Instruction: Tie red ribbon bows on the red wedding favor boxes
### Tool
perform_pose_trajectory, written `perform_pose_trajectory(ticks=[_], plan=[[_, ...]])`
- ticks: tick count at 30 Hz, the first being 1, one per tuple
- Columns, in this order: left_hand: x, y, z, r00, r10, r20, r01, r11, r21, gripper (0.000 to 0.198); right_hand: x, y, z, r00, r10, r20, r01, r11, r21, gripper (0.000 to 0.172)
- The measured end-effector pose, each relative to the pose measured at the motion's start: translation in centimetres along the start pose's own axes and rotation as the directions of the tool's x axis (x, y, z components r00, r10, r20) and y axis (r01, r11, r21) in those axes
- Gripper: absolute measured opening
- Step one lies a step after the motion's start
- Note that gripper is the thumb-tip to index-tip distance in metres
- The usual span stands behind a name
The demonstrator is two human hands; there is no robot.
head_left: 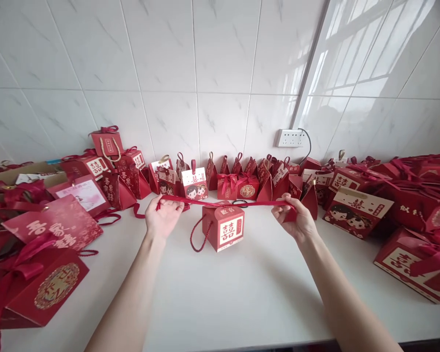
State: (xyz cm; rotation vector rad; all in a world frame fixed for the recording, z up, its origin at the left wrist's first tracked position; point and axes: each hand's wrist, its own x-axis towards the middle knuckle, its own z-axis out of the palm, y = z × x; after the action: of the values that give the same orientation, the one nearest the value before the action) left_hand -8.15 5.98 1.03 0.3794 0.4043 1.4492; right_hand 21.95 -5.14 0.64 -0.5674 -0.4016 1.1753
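Observation:
A small red gift box (223,230) with a cream label and a twisted cord handle (199,233) is in the middle, over the white tabletop. A dark red ribbon (258,202) stretches almost level across the top of the box. My left hand (164,215) pinches one end of the ribbon, to the left of the box. The other end is pinched between the fingers of my right hand (295,217), on the right. Both hands are apart from the box itself. Whether the box rests on the table or hangs from the ribbon, I cannot tell.
Several red boxes, such as the cartoon-couple box (195,184), line the back of the white table (220,303). More boxes pile up at left, including a bow-tied box (44,288), and at right, including a labelled box (416,266). A power strip (291,138) is on the tiled wall.

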Motion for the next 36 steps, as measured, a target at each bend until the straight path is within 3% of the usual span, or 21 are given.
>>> perform_pose_trajectory(ticks=[5, 8, 10, 13, 15, 22, 26, 28, 29, 30, 31, 32, 33, 34, 35, 36], plan=[[-1.0, 0.2, 5.8, 0.984, -0.054, 0.171, 0.023, 0.984, 0.179, 0.024, 0.8, -0.7, 4.8, 0.985, -0.042, 0.17, 0.053, 0.997, -0.059, 0.026], [-2.0, -0.3, 9.1, 0.945, -0.038, 0.326, -0.071, 0.946, 0.316, 0.015, 0.8, -0.9, 8.8, 0.956, -0.047, 0.291, 0.085, 0.99, -0.117, 0.023], [-2.7, -0.8, 10.2, 0.894, -0.019, 0.447, -0.175, 0.905, 0.388, 0.02, 0.6, -0.6, 11.1, 0.942, -0.026, 0.334, 0.078, 0.987, -0.142, 0.02], [-3.7, -1.5, 10.5, 0.817, -0.063, 0.573, -0.286, 0.819, 0.498, 0.035, 0.3, 0.5, 13.0, 0.931, 0.009, 0.364, 0.053, 0.986, -0.159, 0.016], [-4.2, -1.7, 10.2, 0.79, -0.106, 0.604, -0.327, 0.76, 0.562, 0.04, 0.1, 1.2, 13.3, 0.93, 0.024, 0.366, 0.036, 0.987, -0.154, 0.013], [-4.4, -1.4, 10.0, 0.785, -0.115, 0.609, -0.358, 0.717, 0.598, 0.043, -0.5, 1.4, 13.6, 0.928, 0.072, 0.366, -0.042, 0.995, -0.087, 0.016], [-3.8, -1.0, 10.0, 0.803, -0.059, 0.593, -0.374, 0.725, 0.578, 0.022, -0.6, 0.1, 12.8, 0.923, 0.049, 0.381, 0.053, 0.966, -0.253, 0.012], [-3.4, 0.0, 10.0, 0.843, 0.04, 0.537, -0.402, 0.711, 0.577, 0.024, -0.7, -1.4, 11.4, 0.897, 0.117, 0.427, 0.103, 0.883, -0.457, 0.035], [-3.2, 0.8, 9.9, 0.862, 0.124, 0.492, -0.43, 0.694, 0.578, 0.032, -0.8, -2.4, 10.6, 0.87, 0.183, 0.459, 0.128, 0.814, -0.566, 0.049], [-3.0, 1.6, 9.9, 0.854, 0.264, 0.448, -0.498, 0.661, 0.561, 0.031, -1.0, -3.3, 9.8, 0.851, 0.228, 0.473, 0.164, 0.74, -0.652, 0.058], [-2.7, 2.5, 9.8, 0.789, 0.449, 0.419, -0.614, 0.583, 0.531, 0.028, -1.2, -4.1, 9.3, 0.842, 0.273, 0.465, 0.189, 0.657, -0.729, 0.064], [-2.5, 3.2, 9.8, 0.691, 0.588, 0.42, -0.715, 0.467, 0.521, 0.025, -1.3, -4.7, 8.9, 0.84, 0.298, 0.453, 0.219, 0.577, -0.787, 0.065], [-2.4, 3.7, 9.7, 0.617, 0.657, 0.433, -0.761, 0.359, 0.54, 0.021, -1.5, -5.0, 8.9, 0.843, 0.305, 0.442, 0.256, 0.495, -0.83, 0.065], [-2.4, 4.0, 9.7, 0.583, 0.661, 0.472, -0.771, 0.265, 0.579, 0.018, -1.5, -5.0, 9.0, 0.842, 0.313, 0.438, 0.298, 0.406, -0.864, 0.062], [-2.5, 4.0, 9.6, 0.59, 0.607, 0.533, -0.757, 0.184, 0.627, 0.016, -1.5, -4.7, 9.4, 0.837, 0.33, 0.436, 0.341, 0.309, -0.888, 0.056], [-2.7, 3.7, 9.5, 0.634, 0.492, 0.597, -0.727, 0.116, 0.677, 0.014, -1.4, -4.1, 9.9, 0.831, 0.362, 0.423, 0.375, 0.197, -0.906, 0.047]])
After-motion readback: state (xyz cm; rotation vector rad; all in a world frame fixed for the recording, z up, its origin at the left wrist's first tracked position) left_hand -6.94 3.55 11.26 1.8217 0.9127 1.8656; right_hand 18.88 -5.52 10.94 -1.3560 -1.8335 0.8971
